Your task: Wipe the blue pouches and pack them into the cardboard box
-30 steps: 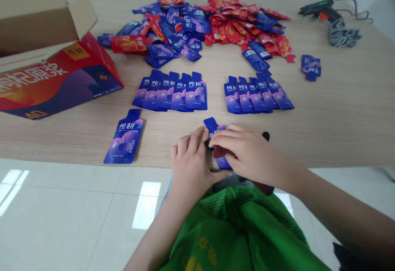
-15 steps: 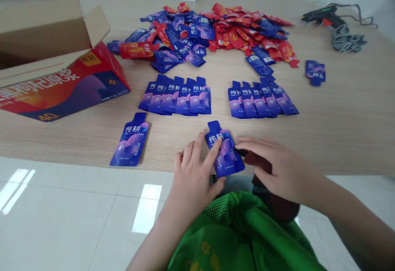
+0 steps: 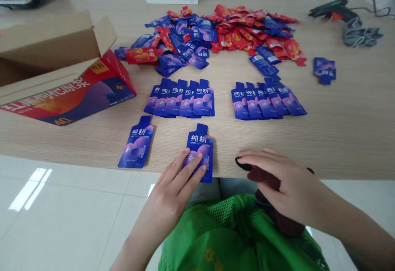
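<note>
In the head view, the left hand (image 3: 174,184) lies with its fingers extended over a blue-and-purple flat pouch (image 3: 200,142) with a narrow neck, at the near edge of the bench (image 3: 339,139). Its grip is loose, wrapped around nothing; the fingertips rest on the printed front, seemingly to steady the pouch against the surface while leaving its neck and upper lettering uncovered. The neck points away from the person.

The right hand (image 3: 286,180) has its grip curled around a dark maroon, rounded object (image 3: 271,176) with a black, loop-like tip. It holds this to the right of the pouch, apart from it, perhaps to keep it ready without covering the print. What the object is, I cannot tell.

Left of the steadied pouch lies a single matching blue pouch (image 3: 135,143), face up. Beyond, a left overlapping row of blue pouches (image 3: 180,100) and a right overlapping row of blue pouches (image 3: 268,100) are fanned, probably so that each neck shows and can be counted. Behind them sits a loose heap of red and blue pouches (image 3: 231,28); a red-and-blue printed cardboard carton (image 3: 105,90) stands at left, flaps raised.
</note>
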Demonstrator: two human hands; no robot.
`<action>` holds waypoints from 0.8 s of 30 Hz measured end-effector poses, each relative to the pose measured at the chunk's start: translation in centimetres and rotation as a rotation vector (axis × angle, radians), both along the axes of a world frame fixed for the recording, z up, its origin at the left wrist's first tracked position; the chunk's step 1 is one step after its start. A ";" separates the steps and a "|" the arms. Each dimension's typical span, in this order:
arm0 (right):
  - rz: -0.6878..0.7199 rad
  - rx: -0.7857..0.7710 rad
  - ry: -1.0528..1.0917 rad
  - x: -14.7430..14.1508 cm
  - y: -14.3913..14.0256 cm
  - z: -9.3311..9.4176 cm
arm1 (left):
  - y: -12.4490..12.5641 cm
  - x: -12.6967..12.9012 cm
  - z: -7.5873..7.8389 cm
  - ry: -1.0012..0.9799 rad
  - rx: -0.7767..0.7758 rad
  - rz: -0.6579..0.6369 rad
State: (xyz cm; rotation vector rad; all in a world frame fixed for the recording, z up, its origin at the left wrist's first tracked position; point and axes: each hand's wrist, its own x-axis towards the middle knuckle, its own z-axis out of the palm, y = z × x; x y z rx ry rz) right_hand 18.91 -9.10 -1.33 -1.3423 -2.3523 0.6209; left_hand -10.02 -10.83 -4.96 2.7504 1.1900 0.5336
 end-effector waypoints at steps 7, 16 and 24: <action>-0.025 0.059 -0.016 -0.1 -0.1 0.3 | -0.3 -4.2 0.9 -0.106 0.197 0.171; -0.065 0.017 0.004 0.3 -0.4 0.0 | 1.3 -7.4 -0.8 -0.114 0.181 0.226; -0.120 -0.019 0.015 0.7 -0.4 0.1 | 1.7 -7.7 -1.7 -0.117 0.131 0.203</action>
